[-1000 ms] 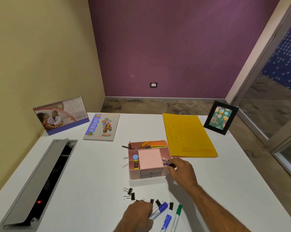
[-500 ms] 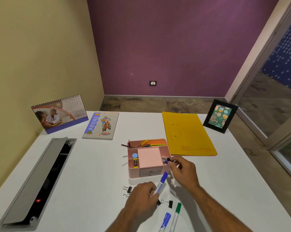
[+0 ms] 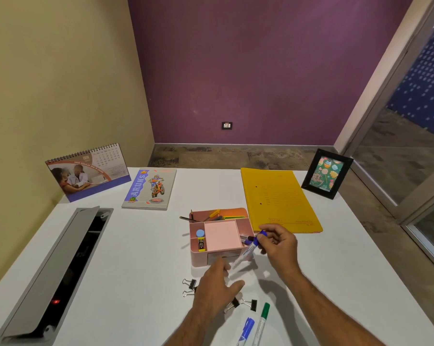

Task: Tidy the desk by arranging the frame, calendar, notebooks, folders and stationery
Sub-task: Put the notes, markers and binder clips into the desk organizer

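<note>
A pink desk organizer [image 3: 212,258] stands mid-desk with pens, a sticky-note pad and small items in its compartments. My right hand [image 3: 279,247] pinches a blue-capped white marker [image 3: 255,242] by its cap end, tilted over the organizer's right compartment. Just below, my left hand [image 3: 214,292] hovers with relaxed fingers over several black binder clips [image 3: 247,303]. A blue marker [image 3: 246,329] and a green marker [image 3: 263,320] lie near the front edge. At the back stand the desk calendar [image 3: 87,173] and the black photo frame [image 3: 327,174], with a notebook [image 3: 149,188] and yellow folder [image 3: 278,199] lying flat.
An open grey cable tray [image 3: 53,270] with a red light runs along the left side of the white desk [image 3: 141,258]. The yellow wall is close on the left. A glass door and floor lie past the desk's right edge.
My left hand lifted the blue-capped marker from the pile by the front edge and passed it over. My right hand now holds it, and the left hand has let go.
</note>
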A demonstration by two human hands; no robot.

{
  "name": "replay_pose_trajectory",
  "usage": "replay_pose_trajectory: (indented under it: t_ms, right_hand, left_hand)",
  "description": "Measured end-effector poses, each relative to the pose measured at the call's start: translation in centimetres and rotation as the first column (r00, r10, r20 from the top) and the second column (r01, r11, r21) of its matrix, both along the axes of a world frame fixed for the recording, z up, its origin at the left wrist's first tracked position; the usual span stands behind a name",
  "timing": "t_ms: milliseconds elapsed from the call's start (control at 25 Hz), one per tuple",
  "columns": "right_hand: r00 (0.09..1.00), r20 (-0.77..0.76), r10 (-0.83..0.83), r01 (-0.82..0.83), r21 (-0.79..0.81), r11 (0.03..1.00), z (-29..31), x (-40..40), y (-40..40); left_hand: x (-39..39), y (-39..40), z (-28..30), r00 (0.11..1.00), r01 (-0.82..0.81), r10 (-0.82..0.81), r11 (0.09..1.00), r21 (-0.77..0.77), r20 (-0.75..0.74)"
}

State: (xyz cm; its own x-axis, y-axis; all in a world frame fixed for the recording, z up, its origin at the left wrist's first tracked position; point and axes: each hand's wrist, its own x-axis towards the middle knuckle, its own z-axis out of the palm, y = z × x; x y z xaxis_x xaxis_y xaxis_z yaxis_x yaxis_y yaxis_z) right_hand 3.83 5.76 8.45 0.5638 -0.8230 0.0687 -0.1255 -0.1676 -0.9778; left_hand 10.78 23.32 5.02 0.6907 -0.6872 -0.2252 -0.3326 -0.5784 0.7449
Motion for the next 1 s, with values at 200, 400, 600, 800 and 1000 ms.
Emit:
replay_pose_trajectory:
  t_ms: [200,400,600,800,1000]
  right_hand:
    - [0.984,0.092,-0.150,0.162,-0.141,0.977,2.1,0.8,-2.1]
    - [0.993,-0.111,-0.033,-0.015,-0.399,0.917,0.9,0.9,-1.7]
    - [0.914,-0.404,0.036,-0.282,-0.567,0.774,-1.2,0.6,-0.7]
    - [0.840,-0.538,0.074,-0.377,-0.479,0.793,-2.2,0.4,-1.0]
    - [0.835,-0.550,0.015,-0.339,-0.493,0.801,-1.8,-0.4,-0.6]
  left_hand:
    - [-1.3,0.9,-1.6,0.983,0.174,-0.153,0.949,0.263,-0.100]
    - [-2.9,0.0,-3.2,0.914,0.405,-0.351,0.756,0.514,-0.204]
    - [-4.1,0.5,-3.9,0.904,0.421,-0.373,0.699,0.577,-0.208]
    - [-3.9,1.3,-3.4,0.942,0.323,-0.325,0.808,0.493,-0.084]
    - [-3.6,1.1,-2.5,0.987,0.162,-0.163,0.962,0.221,-0.015]
